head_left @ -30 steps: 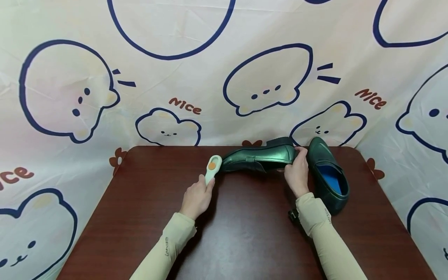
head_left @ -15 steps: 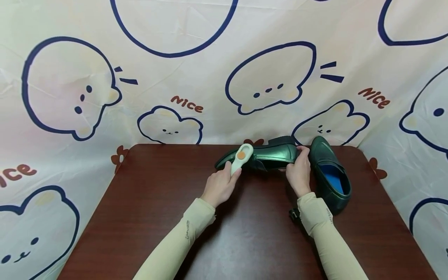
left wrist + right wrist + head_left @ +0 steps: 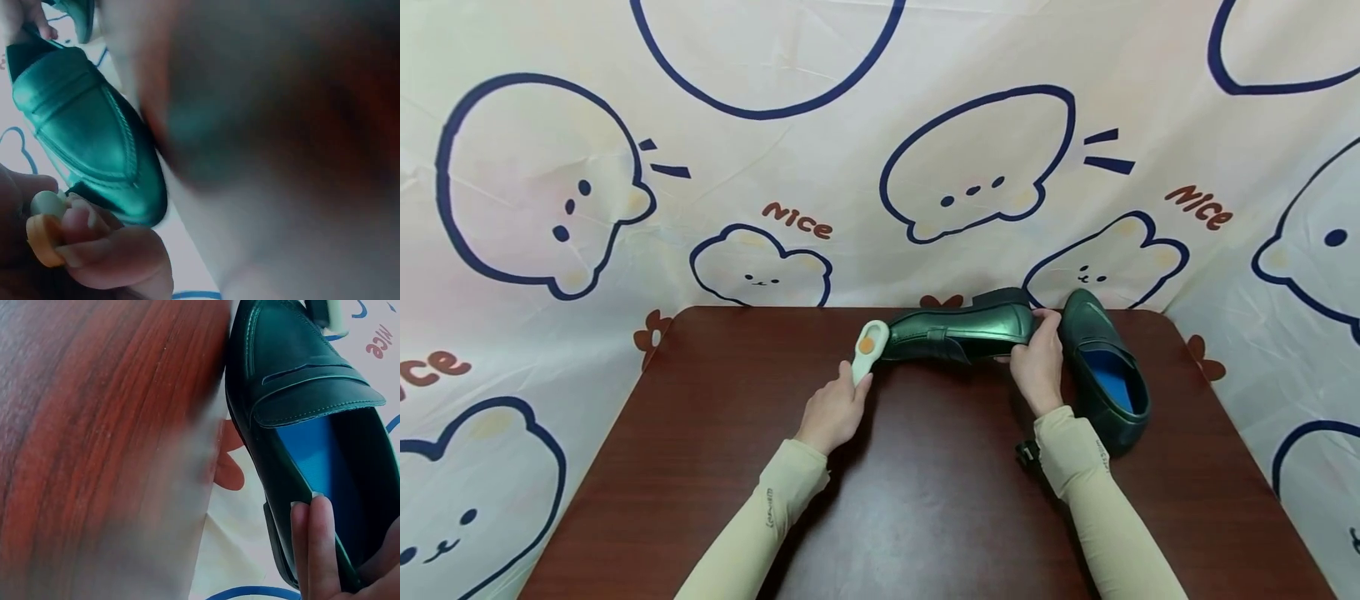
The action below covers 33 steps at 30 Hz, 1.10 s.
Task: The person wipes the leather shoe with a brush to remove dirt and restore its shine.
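Since half a second ago, the left hand (image 3: 833, 414) has carried the brush (image 3: 871, 348) from over the front part of the green shoe (image 3: 992, 327) to its toe. Its fingers are curled round the handle; whether the brush touches the toe cannot be told. By the heel, the right hand (image 3: 1037, 367) grips the shoe, tipped sideways at the far edge of the table (image 3: 925, 500). Just right of that hand, the second shoe (image 3: 1108, 423) stands upright.
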Tool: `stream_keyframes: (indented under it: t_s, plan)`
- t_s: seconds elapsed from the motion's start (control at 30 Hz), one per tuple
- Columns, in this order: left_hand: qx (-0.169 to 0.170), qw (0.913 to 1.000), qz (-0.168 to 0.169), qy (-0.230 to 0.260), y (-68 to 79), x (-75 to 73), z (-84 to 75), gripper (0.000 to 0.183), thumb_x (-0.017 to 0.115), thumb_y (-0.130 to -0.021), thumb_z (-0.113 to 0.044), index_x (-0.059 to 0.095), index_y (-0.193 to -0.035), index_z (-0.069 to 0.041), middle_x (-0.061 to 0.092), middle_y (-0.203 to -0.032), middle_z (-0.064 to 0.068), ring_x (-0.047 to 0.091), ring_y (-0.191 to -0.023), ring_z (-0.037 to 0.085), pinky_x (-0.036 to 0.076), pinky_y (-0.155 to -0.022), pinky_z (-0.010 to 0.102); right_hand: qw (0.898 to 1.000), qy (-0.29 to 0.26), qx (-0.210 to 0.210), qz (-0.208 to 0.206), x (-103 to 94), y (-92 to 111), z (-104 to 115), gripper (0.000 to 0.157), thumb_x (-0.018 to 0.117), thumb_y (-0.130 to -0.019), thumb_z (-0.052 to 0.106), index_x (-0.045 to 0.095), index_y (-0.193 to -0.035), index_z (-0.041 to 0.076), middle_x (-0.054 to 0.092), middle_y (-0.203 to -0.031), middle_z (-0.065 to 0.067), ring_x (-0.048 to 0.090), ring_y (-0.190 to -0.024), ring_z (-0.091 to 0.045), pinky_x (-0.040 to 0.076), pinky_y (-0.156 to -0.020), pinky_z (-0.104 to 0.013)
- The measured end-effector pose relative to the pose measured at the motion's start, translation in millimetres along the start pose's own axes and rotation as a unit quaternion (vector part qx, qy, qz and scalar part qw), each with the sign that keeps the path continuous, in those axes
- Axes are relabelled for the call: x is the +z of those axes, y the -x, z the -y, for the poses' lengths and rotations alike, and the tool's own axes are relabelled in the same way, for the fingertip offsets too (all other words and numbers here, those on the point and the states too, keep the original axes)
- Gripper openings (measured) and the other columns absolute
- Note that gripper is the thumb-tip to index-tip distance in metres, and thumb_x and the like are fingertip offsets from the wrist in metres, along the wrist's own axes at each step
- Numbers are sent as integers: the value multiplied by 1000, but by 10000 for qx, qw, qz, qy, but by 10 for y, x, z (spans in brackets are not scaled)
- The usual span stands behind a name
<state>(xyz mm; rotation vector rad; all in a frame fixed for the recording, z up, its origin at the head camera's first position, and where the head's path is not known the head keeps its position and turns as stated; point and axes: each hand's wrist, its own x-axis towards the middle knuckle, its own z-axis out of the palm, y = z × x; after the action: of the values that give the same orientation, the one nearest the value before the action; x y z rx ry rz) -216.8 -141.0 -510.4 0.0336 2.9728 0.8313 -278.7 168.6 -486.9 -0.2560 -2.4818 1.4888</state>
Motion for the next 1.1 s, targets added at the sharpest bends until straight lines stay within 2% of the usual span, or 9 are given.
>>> stream_keyframes:
  t_s: [0.2,0.43,0.57,0.73,0.97,1.1]
  plan:
    - [-184,9997,69,-119,119,-68,188,42,40,-111,-46,45,-106,-5,54,-69,10,55,-60,29,41,-57,41,9999,109,-21,-80,8,-10,7,67,46,-84,-15,31,-147,4,47,-147,-29,58,-120,-45,53,-94,-57]
    - [-151,9994,-315,-77,184,-194,222,41,43,-110,-45,45,-101,-5,50,-66,9,52,-55,28,38,-52,39,9995,80,254,171,-14,6,27,65,45,-87,-11,30,-148,6,49,-144,-31,66,-104,-43,58,-84,-51]
    - [208,9988,-401,207,99,-210,90,42,42,-110,-48,44,-103,-7,48,-67,8,49,-55,26,37,-52,37,9995,67,248,159,-32,0,49,64,45,-88,-10,30,-148,7,50,-142,-32,68,-98,-42,60,-79,-47]
    - [627,9963,-213,541,-91,-169,-156,42,38,-110,-52,45,-106,-11,48,-69,5,50,-58,24,38,-55,36,9996,170,195,111,-23,15,49,65,45,-87,-10,30,-147,6,50,-143,-30,67,-100,-42,59,-80,-50]
    - [914,9930,37,750,-329,-147,-413,38,40,-111,-50,49,-108,-13,51,-75,5,49,-61,22,38,-58,34,9994,339,83,57,1,54,36,67,47,-86,-12,30,-148,6,50,-144,-30,63,-109,-44,55,-90,-56]
    - [757,9941,256,733,-375,-161,-453,39,39,-111,-49,50,-107,-11,50,-75,5,48,-61,21,38,-57,33,9993,381,6,-12,7,57,43,69,48,-85,-14,31,-148,6,49,-147,-28,61,-111,-44,54,-91,-57]
